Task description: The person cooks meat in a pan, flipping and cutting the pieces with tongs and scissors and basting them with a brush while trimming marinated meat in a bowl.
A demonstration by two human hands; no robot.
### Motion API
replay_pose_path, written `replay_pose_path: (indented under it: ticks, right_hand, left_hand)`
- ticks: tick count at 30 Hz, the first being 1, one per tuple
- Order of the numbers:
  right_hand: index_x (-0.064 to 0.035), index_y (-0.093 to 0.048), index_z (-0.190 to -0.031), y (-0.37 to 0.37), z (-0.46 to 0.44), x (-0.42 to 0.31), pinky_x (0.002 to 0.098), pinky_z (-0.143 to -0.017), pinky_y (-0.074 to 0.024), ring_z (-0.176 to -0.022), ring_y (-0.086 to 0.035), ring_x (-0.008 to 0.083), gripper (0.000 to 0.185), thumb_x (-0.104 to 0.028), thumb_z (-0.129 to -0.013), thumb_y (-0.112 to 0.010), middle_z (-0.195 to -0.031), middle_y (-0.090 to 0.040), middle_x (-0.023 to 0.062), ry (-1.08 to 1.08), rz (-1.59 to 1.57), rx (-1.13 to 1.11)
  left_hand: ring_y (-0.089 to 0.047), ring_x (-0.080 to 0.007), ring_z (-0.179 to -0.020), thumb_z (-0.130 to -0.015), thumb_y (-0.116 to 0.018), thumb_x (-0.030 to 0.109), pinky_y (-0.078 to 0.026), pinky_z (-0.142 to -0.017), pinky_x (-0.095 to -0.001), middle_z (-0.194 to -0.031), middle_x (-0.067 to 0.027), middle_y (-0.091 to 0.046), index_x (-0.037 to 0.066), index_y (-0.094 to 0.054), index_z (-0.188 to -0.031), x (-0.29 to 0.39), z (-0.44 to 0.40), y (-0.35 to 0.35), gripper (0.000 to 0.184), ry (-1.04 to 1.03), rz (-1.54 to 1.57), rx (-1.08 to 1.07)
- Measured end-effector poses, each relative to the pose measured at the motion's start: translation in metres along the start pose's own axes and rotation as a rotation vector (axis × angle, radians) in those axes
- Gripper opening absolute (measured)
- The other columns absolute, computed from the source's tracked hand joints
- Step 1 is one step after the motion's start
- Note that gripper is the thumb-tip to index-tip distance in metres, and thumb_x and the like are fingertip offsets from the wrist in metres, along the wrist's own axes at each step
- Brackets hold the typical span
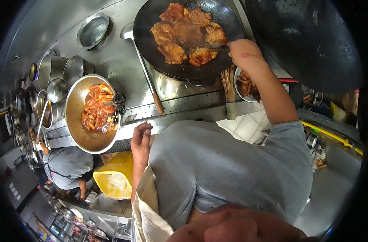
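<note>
My right hand (245, 53) is closed round a thin metal utensil (221, 49), whose far end lies among the browned meat pieces (190, 28) in a black wok (147, 56). The utensil's exact shape is unclear. Several glossy pieces are spread over the wok's bottom. My left hand (141, 139) hangs by the counter's front edge, fingers loosely curled and apart, with nothing visible in it. Left of it stands a metal bowl (77, 135) of red-sauced raw meat (96, 111), with black-handled tongs (119, 103) at its right rim.
A long-handled ladle (145, 72) lies left of the wok. Right of the burner are a bamboo brush (229, 90) and a bowl of dark meat (245, 86). Pots (55, 68) and an empty metal bowl (94, 31) stand left. A person (67, 165) bends near a yellow bin (115, 173).
</note>
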State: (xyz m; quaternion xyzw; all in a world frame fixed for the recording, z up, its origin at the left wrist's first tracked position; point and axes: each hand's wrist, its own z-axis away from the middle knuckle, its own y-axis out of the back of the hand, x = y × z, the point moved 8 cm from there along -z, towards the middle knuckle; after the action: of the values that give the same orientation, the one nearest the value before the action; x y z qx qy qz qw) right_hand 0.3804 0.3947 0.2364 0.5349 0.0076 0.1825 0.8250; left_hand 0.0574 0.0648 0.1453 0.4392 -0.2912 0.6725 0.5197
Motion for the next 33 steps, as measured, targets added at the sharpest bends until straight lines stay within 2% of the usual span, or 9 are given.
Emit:
replay_pose_path:
  ticks: [2, 9, 11, 12, 14, 22, 24, 26, 33]
  right_hand:
    - [-0.0029, -0.069, -0.111, 0.006, 0.001, -0.009, 0.0449, -0.085, -0.0536, -0.1, -0.067, 0.0354, 0.028, -0.016, -0.087, -0.065, -0.104, -0.07, 0.017, 0.203, -0.054, 0.124]
    - [-0.0083, -0.066, -0.121, -0.037, -0.02, -0.02, 0.0447, -0.09, -0.0515, -0.107, -0.064, 0.0346, 0.033, -0.022, -0.091, -0.063, -0.113, -0.068, 0.0161, 0.115, 0.037, -0.164]
    - [-0.0017, -0.073, -0.101, -0.036, -0.029, -0.013, 0.0447, -0.089, -0.0538, -0.103, -0.067, 0.0368, 0.024, -0.02, -0.088, -0.063, -0.109, -0.07, 0.0204, 0.089, -0.125, 0.027]
    - [-0.0017, -0.073, -0.101, -0.028, -0.026, -0.015, 0.0447, -0.089, -0.0538, -0.103, -0.067, 0.0368, 0.024, -0.02, -0.088, -0.063, -0.109, -0.07, 0.0204, 0.098, -0.126, 0.03]
    - [-0.0014, -0.073, -0.103, -0.012, -0.014, -0.009, 0.0448, -0.089, -0.0533, -0.103, -0.067, 0.0368, 0.027, -0.023, -0.09, -0.065, -0.109, -0.069, 0.0208, -0.022, -0.196, 0.001]
    - [-0.006, -0.066, -0.119, -0.021, -0.007, -0.014, 0.0468, -0.089, -0.0513, -0.106, -0.065, 0.0367, 0.032, -0.021, -0.091, -0.063, -0.115, -0.067, 0.0186, 0.034, -0.226, 0.062]
    - [-0.0072, -0.063, -0.124, -0.002, 0.014, -0.037, 0.0477, -0.086, -0.0515, -0.102, -0.066, 0.0364, 0.037, -0.021, -0.09, -0.063, -0.113, -0.067, 0.0173, 0.246, -0.236, 0.337]
    - [-0.0112, -0.058, -0.133, 0.002, 0.033, -0.071, 0.0461, -0.078, -0.0531, -0.091, -0.066, 0.035, 0.046, -0.021, -0.088, -0.064, -0.104, -0.066, 0.0128, 0.327, -0.167, 0.282]
    - [-0.0057, -0.06, -0.129, -0.036, 0.009, -0.113, 0.0436, -0.078, -0.0539, -0.09, -0.068, 0.0327, 0.04, -0.016, -0.091, -0.055, -0.101, -0.068, 0.0127, 0.374, 0.004, 0.283]
  left_hand:
    - [-0.06, -0.0184, -0.109, -0.1, -0.055, 0.007, -0.045, -0.099, -0.0325, -0.113, -0.0096, -0.064, -0.002, -0.055, -0.125, -0.002, 0.001, 0.001, 0.026, 0.004, 0.033, 0.006]
    - [-0.06, -0.018, -0.108, -0.1, -0.056, 0.008, -0.046, -0.099, -0.0319, -0.114, -0.0098, -0.064, -0.003, -0.055, -0.124, -0.003, 0.001, -0.002, 0.026, 0.009, 0.032, -0.002]
    - [-0.059, -0.0178, -0.109, -0.1, -0.056, 0.008, -0.045, -0.099, -0.0317, -0.115, -0.0101, -0.064, -0.003, -0.055, -0.124, -0.002, 0.002, -0.002, 0.027, 0.013, 0.052, -0.001]
    - [-0.059, -0.0178, -0.109, -0.1, -0.056, 0.008, -0.045, -0.099, -0.0317, -0.115, -0.0101, -0.064, -0.003, -0.055, -0.124, -0.001, 0.002, 0.0, 0.027, 0.012, 0.051, 0.008]
    - [-0.059, -0.0179, -0.109, -0.1, -0.056, 0.009, -0.045, -0.099, -0.0316, -0.115, -0.0104, -0.064, -0.003, -0.055, -0.124, -0.001, 0.003, 0.002, 0.027, 0.004, 0.041, 0.016]
    - [-0.059, -0.0185, -0.11, -0.1, -0.055, 0.008, -0.045, -0.1, -0.0315, -0.114, -0.011, -0.064, -0.003, -0.055, -0.124, -0.003, 0.01, 0.011, 0.026, 0.016, 0.043, 0.024]
    - [-0.059, -0.0186, -0.11, -0.1, -0.054, 0.008, -0.045, -0.1, -0.0315, -0.114, -0.0111, -0.064, -0.003, -0.054, -0.124, -0.002, 0.009, 0.013, 0.026, 0.008, 0.018, 0.026]
    - [-0.06, -0.0185, -0.109, -0.1, -0.055, 0.008, -0.046, -0.098, -0.0311, -0.114, -0.0115, -0.064, -0.003, -0.054, -0.125, -0.006, 0.01, 0.014, 0.027, 0.012, 0.049, 0.022]
    - [-0.06, -0.0182, -0.109, -0.1, -0.055, 0.008, -0.047, -0.097, -0.0312, -0.114, -0.0117, -0.065, -0.003, -0.054, -0.126, 0.002, 0.009, 0.012, 0.028, 0.003, -0.001, -0.01]
